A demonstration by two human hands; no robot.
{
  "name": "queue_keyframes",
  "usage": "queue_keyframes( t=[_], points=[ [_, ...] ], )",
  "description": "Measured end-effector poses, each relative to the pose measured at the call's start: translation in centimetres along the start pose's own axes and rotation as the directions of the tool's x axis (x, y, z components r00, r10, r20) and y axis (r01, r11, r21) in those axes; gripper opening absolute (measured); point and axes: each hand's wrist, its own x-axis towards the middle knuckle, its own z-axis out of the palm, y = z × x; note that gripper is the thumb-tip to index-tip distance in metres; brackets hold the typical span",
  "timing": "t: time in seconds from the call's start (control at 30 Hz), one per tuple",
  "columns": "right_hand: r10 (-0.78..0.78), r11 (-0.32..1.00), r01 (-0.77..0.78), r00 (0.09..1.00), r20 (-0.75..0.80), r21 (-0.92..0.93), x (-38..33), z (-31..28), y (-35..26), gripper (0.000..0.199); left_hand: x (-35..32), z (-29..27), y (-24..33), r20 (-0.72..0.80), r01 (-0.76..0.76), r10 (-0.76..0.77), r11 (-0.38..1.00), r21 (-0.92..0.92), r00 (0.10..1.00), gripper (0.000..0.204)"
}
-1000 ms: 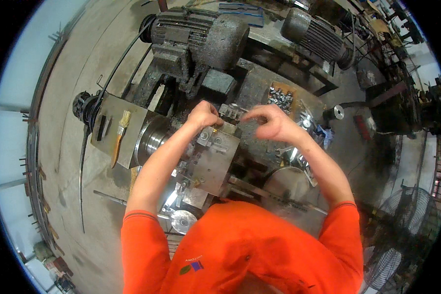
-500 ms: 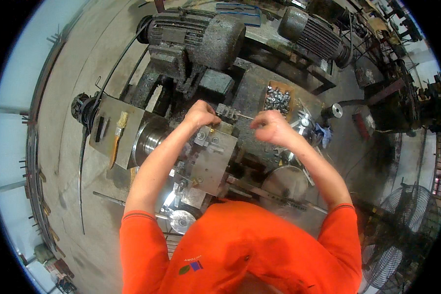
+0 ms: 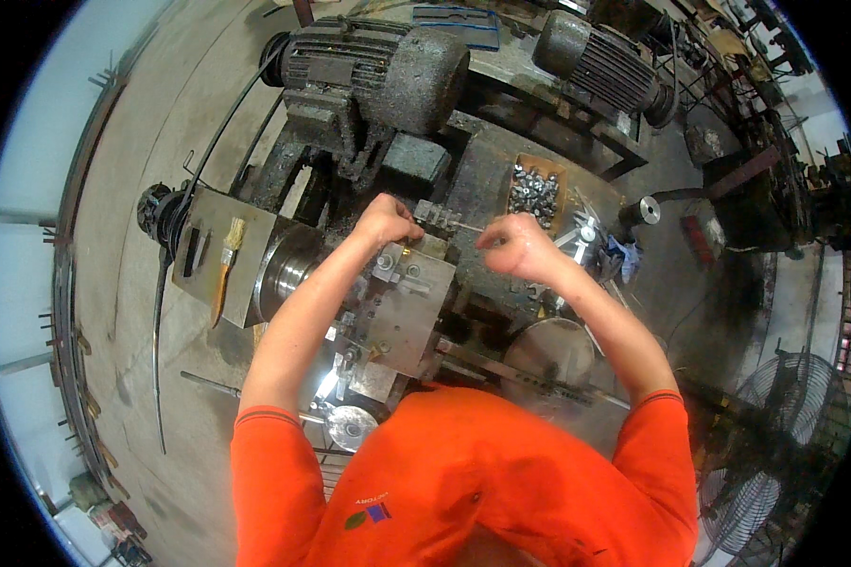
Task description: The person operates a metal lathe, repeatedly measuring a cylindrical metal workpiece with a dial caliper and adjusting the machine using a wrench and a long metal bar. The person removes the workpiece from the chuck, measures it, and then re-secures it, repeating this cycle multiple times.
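My left hand [image 3: 388, 222] is curled at the far edge of a metal machine slide block [image 3: 402, 317], fingertips pressed down beside a bolt. What those fingers hold, if anything, is hidden. To the right, my right hand [image 3: 522, 246] pinches the end of a thin metal rod [image 3: 468, 226]. The rod points left to a small grooved metal fixture [image 3: 433, 215] just right of my left hand. Left of my left forearm sits the round shiny spindle chuck [image 3: 288, 272].
A brush [image 3: 225, 269] lies on the headstock cover. Beyond my hands stands a large motor [image 3: 373, 71] coated in grime. A box of small metal parts [image 3: 537, 189] and a caliper [image 3: 586, 231] lie at right. A round handwheel [image 3: 352, 428] sits near my body.
My right hand has shifted slightly left with the rod. My left hand stays at the same spot on the machine.
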Motion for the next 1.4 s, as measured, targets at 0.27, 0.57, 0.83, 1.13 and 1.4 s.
queue_keyframes(
  t=[0.27,0.57,0.83,1.13,1.4],
  points=[
    [-0.046,0.999,0.046,0.999,-0.01,-0.004,0.5,0.3,-0.4,0.026,0.7,0.0,-0.4,0.061,0.065,-0.066,0.998,0.025,0.996,0.029],
    [0.035,0.999,-0.035,0.999,0.037,-0.004,2.3,2.1,-1.2,0.023,0.7,-0.1,-0.6,0.064,-0.001,-0.001,0.999,0.038,0.998,0.026],
    [0.062,0.987,-0.046,0.992,0.108,-0.151,3.4,2.9,-1.7,0.018,1.2,0.4,-2.0,0.068,0.02,-0.013,0.993,-0.113,0.998,0.017],
    [0.051,0.979,-0.031,0.994,0.092,-0.203,3.6,3.4,-2.1,0.02,0.8,0.1,-1.0,0.025,0.018,-0.016,0.998,-0.058,1.0,0.022],
    [0.037,0.97,-0.009,0.993,0.112,-0.241,3.9,3.6,-2.3,0.022,1.1,0.1,-0.6,0.016,-0.007,0.005,0.995,0.095,1.0,0.025]
  ],
)
